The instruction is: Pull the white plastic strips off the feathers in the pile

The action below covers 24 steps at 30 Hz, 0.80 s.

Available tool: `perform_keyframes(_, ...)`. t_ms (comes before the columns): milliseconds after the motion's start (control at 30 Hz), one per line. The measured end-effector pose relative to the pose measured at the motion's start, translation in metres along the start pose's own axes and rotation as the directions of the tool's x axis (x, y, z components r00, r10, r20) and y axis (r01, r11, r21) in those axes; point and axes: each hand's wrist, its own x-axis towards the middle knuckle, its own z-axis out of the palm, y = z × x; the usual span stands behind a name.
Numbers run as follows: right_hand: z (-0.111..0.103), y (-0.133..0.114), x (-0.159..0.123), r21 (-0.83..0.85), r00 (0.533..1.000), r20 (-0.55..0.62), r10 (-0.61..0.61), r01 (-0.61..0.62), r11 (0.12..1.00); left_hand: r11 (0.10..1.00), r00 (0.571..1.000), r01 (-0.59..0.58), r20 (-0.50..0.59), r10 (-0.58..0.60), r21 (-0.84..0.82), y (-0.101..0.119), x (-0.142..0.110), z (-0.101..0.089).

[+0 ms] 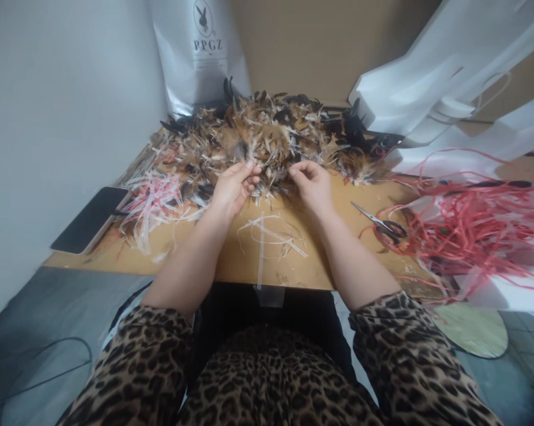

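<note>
A large heap of brown, black and white feathers (267, 130) covers the back of the table. My left hand (235, 186) is at its front edge, thumb and fingers pinched together. A small dark, blurred feather (240, 151) rises from those fingertips and seems to be held in them. To the right, my right hand (311, 183) is closed in a pinch against the front of the heap; what lies between its fingertips is too small to make out. On the table between my forearms lie thin clear strips (261, 248) and loose threads.
Scissors (382, 223) lie right of my right hand, beside a tangle of red strips (484, 231). A phone (89, 220) rests at the left edge near pink and white strips (154, 198). A silver bag (204, 59) stands behind the heap; white sheeting (408, 83) hangs at right.
</note>
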Motion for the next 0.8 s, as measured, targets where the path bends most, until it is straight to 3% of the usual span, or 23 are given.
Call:
perform_keyframes(133, -0.006, -0.005, 0.006, 0.359, 0.992, -0.008, 0.127, -0.115, 0.926, 1.0, 1.0, 0.007, 0.017, -0.007, 0.012, -0.002, 0.001, 0.0)
perform_keyframes(300, -0.009, -0.013, 0.008, 0.525, 0.981, 0.079, 0.175, -0.19, 0.83, 0.996, 0.994, 0.07, 0.084, -0.075, 0.061, -0.006, -0.002, 0.003)
perform_keyframes(433, -0.006, -0.017, 0.004, 0.538, 0.968, 0.082, 0.239, -0.245, 0.807, 0.981, 0.967, 0.149, 0.188, -0.17, 0.121, -0.01, -0.007, 0.006)
perform_keyframes(533, -0.002, -0.017, 0.002, 0.496, 0.966, 0.016, 0.256, -0.23, 0.837, 0.97, 0.948, 0.205, 0.221, -0.231, 0.133, -0.015, -0.01, 0.007)
perform_keyframes(667, 0.001, -0.015, -0.002, 0.403, 0.972, -0.085, 0.221, -0.169, 0.9, 0.949, 0.914, 0.292, 0.258, -0.313, 0.114, -0.02, -0.011, 0.009)
perform_keyframes(800, 0.004, -0.015, -0.006, 0.331, 0.979, -0.099, 0.178, -0.136, 0.934, 0.943, 0.893, 0.312, 0.305, -0.331, 0.112, -0.023, -0.012, 0.009)
